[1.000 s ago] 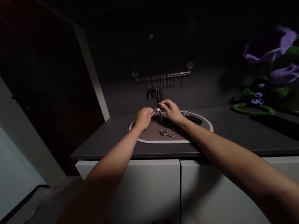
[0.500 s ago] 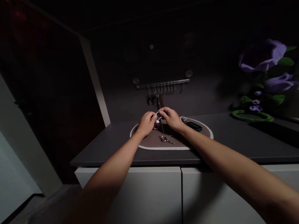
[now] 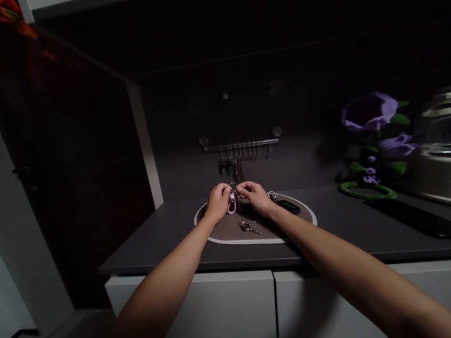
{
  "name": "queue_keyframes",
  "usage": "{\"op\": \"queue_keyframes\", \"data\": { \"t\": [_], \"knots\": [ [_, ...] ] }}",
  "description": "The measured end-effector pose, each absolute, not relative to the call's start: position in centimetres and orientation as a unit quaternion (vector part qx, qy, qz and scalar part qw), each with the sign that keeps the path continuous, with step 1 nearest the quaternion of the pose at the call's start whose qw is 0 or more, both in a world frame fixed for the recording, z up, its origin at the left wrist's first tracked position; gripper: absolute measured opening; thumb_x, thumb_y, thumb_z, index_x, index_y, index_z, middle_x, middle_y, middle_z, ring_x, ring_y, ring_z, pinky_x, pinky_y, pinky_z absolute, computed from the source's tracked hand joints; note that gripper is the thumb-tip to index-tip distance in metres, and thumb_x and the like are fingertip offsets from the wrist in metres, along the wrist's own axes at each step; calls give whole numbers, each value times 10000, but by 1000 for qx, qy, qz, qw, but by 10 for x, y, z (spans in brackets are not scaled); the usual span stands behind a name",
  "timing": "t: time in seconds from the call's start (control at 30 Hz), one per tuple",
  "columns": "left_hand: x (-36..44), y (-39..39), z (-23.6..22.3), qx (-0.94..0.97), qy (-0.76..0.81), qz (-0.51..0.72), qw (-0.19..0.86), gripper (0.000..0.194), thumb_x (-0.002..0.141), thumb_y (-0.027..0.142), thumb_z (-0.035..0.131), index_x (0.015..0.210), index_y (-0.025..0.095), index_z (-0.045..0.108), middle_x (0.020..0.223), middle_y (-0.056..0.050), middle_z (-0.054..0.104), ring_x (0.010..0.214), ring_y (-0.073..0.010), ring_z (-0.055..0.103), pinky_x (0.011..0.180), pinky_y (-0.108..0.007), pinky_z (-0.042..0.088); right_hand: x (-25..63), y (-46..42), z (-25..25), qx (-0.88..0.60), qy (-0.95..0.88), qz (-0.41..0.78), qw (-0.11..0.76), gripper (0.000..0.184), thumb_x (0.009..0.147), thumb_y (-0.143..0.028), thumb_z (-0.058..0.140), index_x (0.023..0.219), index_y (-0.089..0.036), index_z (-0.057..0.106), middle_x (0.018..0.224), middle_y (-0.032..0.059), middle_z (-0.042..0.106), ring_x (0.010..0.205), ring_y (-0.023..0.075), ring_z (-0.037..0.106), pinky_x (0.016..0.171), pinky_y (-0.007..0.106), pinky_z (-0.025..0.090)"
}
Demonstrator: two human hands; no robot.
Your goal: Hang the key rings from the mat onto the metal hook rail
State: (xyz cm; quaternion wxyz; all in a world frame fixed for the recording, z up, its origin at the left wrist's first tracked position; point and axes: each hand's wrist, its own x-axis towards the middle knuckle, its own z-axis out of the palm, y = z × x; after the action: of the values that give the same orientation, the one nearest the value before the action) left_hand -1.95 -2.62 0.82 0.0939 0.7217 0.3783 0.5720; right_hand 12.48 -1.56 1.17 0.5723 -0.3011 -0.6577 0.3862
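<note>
Both my hands meet over an oval mat [image 3: 223, 233] with a white rim. My left hand [image 3: 217, 202] pinches a thin metal key ring [image 3: 233, 184] from the left. A pink strap keychain [image 3: 231, 207] dangles beside its fingertips. My right hand [image 3: 256, 197] is closed at the ring's right side, thumb against fingers; a thin metal piece hangs just below. Small loose keys [image 3: 250, 227] lie on the mat below the hands. Right of my right wrist rests a dark key fob [image 3: 288, 206], with another metal ring [image 3: 271, 195] near it.
A hook rail [image 3: 241, 145] on the dark wall carries several hanging keys [image 3: 228, 166] on its left hooks. Purple flowers [image 3: 370, 112] with a green base [image 3: 367, 192], a black flat object [image 3: 421, 218] and a large pale appliance [image 3: 446, 173] stand on the counter [image 3: 143, 238] at right.
My hands have drawn closer together around the key ring. The pink strap, earlier held in my left fingers, now hangs down. The camera view has tilted upward.
</note>
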Motion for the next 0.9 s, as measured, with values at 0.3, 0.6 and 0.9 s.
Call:
{"op": "queue_keyframes", "data": {
  "t": [0.3,0.6,0.9],
  "knots": [
    [-20,-25,7,722,379,578,39,175,848,230,397,792,155,546,809,-44,594,797,-145,536,742,-255,405,116,-18,16,-265,-613,437,602,316,597,-412,686,708,-177,506,712,-41,510,682,84,499,721,250,443],
    [-26,-14,-5,736,452,503,-32,213,858,212,355,789,163,550,830,-66,601,822,-166,538,764,-279,401,128,0,51,-333,-544,412,651,192,756,-336,568,753,-182,453,585,-49,495,556,101,540,576,266,486],
    [-25,-8,-10,751,495,435,-52,220,848,201,365,769,170,568,824,-66,618,808,-165,549,742,-276,397,122,46,88,-376,-484,389,688,187,828,-179,454,647,-144,483,488,-32,488,422,71,477,439,193,443]
  ]
}}
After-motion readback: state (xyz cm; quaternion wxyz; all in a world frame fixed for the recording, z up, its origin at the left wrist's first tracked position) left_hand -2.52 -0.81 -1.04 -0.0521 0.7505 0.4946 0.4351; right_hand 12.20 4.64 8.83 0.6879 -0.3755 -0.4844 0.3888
